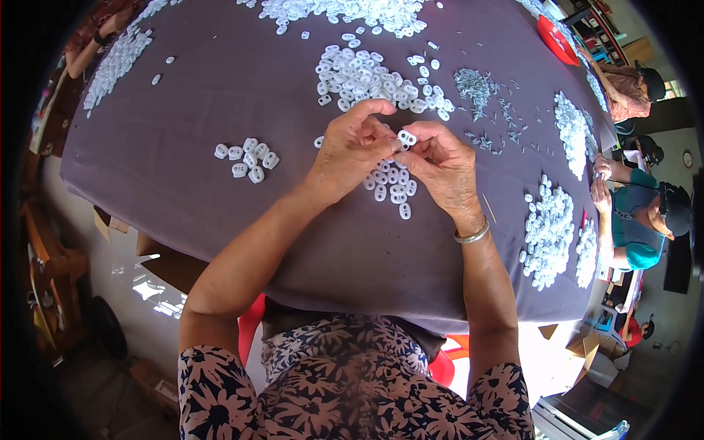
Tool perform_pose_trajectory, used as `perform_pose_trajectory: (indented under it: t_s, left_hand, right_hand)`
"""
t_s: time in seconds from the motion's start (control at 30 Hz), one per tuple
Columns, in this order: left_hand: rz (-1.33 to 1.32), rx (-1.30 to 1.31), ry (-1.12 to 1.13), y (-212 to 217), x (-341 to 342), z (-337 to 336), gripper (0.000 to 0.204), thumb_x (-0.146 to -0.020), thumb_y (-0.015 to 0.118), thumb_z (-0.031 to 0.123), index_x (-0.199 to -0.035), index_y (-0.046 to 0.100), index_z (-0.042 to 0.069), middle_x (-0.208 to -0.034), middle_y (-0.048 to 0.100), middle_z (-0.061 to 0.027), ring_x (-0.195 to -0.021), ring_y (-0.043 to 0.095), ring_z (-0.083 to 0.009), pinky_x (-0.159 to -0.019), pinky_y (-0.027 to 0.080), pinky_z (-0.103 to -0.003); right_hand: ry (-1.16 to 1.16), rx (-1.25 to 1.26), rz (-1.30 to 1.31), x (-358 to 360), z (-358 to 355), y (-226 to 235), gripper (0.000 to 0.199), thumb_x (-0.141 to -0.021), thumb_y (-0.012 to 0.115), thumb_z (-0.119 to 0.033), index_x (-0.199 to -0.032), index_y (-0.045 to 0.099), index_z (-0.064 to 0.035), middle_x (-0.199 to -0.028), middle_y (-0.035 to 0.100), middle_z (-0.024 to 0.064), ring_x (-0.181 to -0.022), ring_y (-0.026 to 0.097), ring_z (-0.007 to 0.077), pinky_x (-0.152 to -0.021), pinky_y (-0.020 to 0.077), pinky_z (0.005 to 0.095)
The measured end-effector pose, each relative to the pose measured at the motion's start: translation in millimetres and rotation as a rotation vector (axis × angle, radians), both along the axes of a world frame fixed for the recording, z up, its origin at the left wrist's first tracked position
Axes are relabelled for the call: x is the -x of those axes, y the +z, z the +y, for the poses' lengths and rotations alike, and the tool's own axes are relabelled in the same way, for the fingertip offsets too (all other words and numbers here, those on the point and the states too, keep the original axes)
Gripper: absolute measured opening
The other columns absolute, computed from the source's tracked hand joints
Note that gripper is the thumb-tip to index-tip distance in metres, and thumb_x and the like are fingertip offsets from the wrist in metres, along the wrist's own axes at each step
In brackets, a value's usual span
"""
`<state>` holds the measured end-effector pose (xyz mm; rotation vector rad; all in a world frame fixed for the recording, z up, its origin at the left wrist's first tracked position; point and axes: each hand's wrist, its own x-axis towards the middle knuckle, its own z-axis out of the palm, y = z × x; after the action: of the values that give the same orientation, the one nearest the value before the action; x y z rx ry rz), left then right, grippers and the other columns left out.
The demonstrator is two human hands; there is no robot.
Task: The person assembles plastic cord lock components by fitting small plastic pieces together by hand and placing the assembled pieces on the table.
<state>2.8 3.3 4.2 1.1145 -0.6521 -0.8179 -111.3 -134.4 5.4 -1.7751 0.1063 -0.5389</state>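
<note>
At frame centre, I see my left hand (352, 150) and right hand (444, 165) pinching one small white plastic two-hole toggle (406, 138) between fingertips, above a loose pile of toggles (392, 187) on the grey tablecloth (183, 110). Assembly seems mid-step; steady alignment is needed.

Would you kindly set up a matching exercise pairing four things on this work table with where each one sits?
Things:
1. small white two-hole piece
2. small cluster of white pieces
3. heap of thin metal pins
4. red dish

Places:
A. far right edge of the purple cloth
B. pinched between the left hand and right hand
C. on the cloth left of the hands
D. beyond the right hand, beside the big white pile

Pairs: 1-B, 2-C, 3-D, 4-A
</note>
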Motion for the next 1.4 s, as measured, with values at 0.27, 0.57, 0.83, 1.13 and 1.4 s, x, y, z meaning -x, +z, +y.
perform_pose_trajectory:
  t_s: [0.27, 0.57, 0.83, 1.13, 1.4]
  left_hand:
    - [0.083, 0.046, -0.104, 3, -3, 8, 0.039, -0.084, 0.066, 0.005, -0.121, 0.052, 0.006, -0.085, 0.063, -0.002, -0.077, 0.057, -0.0071, -0.069, 0.046, -0.022]
    - [0.116, -0.079, -0.112, 15, -3, 11, 0.033, -0.083, 0.069, 0.015, -0.113, 0.058, 0.006, -0.079, 0.06, 0.0021, -0.071, 0.053, -0.0053, -0.059, 0.038, -0.021]
    - [0.084, -0.085, -0.126, 19, -7, 10, 0.032, -0.086, 0.067, 0.018, -0.114, 0.059, 0.005, -0.077, 0.06, 0.0017, -0.069, 0.052, -0.0055, -0.058, 0.039, -0.02]
    - [0.036, -0.012, -0.154, 7, -5, 6, 0.038, -0.085, 0.069, 0.012, -0.119, 0.055, 0.003, -0.079, 0.062, -0.0001, -0.072, 0.055, -0.0054, -0.062, 0.041, -0.02]
    - [-0.041, -0.026, -0.103, 11, 0, 6, 0.04, -0.084, 0.068, 0.005, -0.121, 0.053, 0.001, -0.078, 0.061, -0.0008, -0.07, 0.055, -0.0066, -0.061, 0.045, -0.021]
  right_hand:
    - [-0.142, 0.363, -0.037, 5, 9, 15, 0.034, -0.072, 0.073, 0.008, -0.103, 0.063, -0.0007, -0.084, 0.062, 0.0014, -0.068, 0.058, 0.0061, -0.06, 0.05, 0.0204]
    - [-0.207, 0.562, -0.149, 4, 16, 18, 0.033, -0.067, 0.077, 0.001, -0.097, 0.064, -0.004, -0.074, 0.06, 0.0015, -0.054, 0.055, 0.0064, -0.048, 0.0456, 0.0217]
    - [-0.248, 0.548, -0.126, 6, 18, 19, 0.035, -0.065, 0.077, 0.006, -0.097, 0.065, -0.0027, -0.072, 0.058, 0.0008, -0.057, 0.052, 0.0051, -0.05, 0.0442, 0.0208]
    - [-0.204, 0.58, -0.166, 4, 17, 17, 0.037, -0.065, 0.076, 0.007, -0.098, 0.064, -0.0032, -0.08, 0.058, 0.0015, -0.059, 0.052, 0.0059, -0.051, 0.0443, 0.0214]
    - [-0.197, 0.672, -0.034, 8, 17, 25, 0.034, -0.069, 0.076, -0.003, -0.1, 0.061, -0.0032, -0.081, 0.058, 0.0038, -0.058, 0.054, 0.0104, -0.051, 0.0459, 0.0244]
